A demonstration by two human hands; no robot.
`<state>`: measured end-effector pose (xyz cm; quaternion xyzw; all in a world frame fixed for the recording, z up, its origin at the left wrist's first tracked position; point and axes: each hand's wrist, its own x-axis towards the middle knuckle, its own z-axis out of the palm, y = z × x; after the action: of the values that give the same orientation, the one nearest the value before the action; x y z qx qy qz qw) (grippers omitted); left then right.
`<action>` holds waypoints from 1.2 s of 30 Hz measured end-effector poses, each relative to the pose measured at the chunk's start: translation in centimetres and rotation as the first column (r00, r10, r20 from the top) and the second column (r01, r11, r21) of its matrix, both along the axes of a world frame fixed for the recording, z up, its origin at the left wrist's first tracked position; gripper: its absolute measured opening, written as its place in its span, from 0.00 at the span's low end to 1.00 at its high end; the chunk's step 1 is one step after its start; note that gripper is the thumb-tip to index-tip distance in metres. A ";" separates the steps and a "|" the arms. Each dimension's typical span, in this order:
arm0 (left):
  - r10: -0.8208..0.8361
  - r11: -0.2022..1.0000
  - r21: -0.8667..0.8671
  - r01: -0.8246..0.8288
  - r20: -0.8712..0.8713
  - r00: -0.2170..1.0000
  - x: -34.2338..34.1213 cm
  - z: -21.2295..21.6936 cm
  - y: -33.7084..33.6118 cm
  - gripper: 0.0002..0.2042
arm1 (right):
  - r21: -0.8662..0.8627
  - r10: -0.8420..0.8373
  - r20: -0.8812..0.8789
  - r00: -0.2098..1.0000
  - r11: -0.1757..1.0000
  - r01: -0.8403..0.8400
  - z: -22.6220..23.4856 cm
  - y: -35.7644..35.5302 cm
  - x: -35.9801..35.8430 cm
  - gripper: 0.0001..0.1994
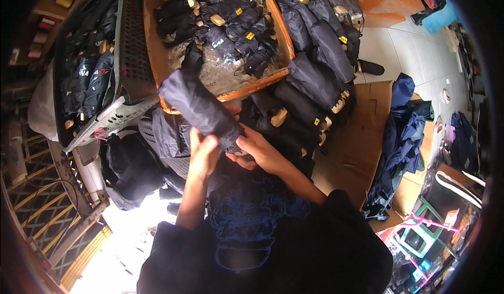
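A folded umbrella (197, 102) in a black sleeve is held slantwise in front of my chest, its far end pointing up and left. My left hand (202, 149) grips it from below on its left side, thumb along the cloth. At its near end my right hand (254, 149) is closed round it, with a bit of pale handle showing by the fingers. Just beyond stands an open cardboard box (252, 90) with many small black folded umbrellas (220, 29) inside. More black-sleeved umbrellas (315, 79) with pale wooden ends lie piled right of the box.
On the left, a dark plastic crate (134, 37) holds more folded umbrellas. An open cardboard carton (352, 142) with dark blue cloth (404, 142) stands on the right. A black bag (128, 165) rests at the lower left, near a metal lattice (44, 189). A green stool (420, 231) is lower right.
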<state>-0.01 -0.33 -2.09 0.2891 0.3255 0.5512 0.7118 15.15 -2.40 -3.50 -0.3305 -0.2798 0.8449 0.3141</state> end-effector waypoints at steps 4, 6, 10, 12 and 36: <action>0.081 0.990 -0.112 -0.091 -0.084 0.993 -0.6 -1.5 -0.5 0.21 | 0.147 -0.108 -0.071 0.992 0.982 0.117 -1.4 -1.8 -2.5 0.23; 0.068 0.991 -0.107 -0.086 -0.156 0.985 -0.5 -1.8 -1.3 0.19 | 0.157 -0.163 -0.021 0.986 0.974 0.164 -2.3 -2.6 -3.1 0.23; 0.099 0.980 -0.142 -0.140 -0.259 0.961 -0.4 -4.4 -3.4 0.17 | 0.140 -0.220 -0.005 0.976 0.966 0.218 -4.0 -2.9 -3.4 0.24; 0.146 0.983 -0.071 -0.169 -0.251 0.957 0.5 -3.6 -3.2 0.20 | -0.023 -0.192 -0.072 0.979 0.981 0.190 -3.3 -2.4 -2.4 0.25; 0.410 0.894 0.422 0.153 -0.906 0.103 -6.2 -7.7 -4.5 0.14 | 0.110 -0.203 0.975 -0.089 0.790 -0.603 1.3 4.5 2.2 0.24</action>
<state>-6.17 -4.82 -9.74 0.6930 0.6134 0.3337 0.1794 17.36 2.06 -2.19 -0.6776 -0.6883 0.2537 -0.0532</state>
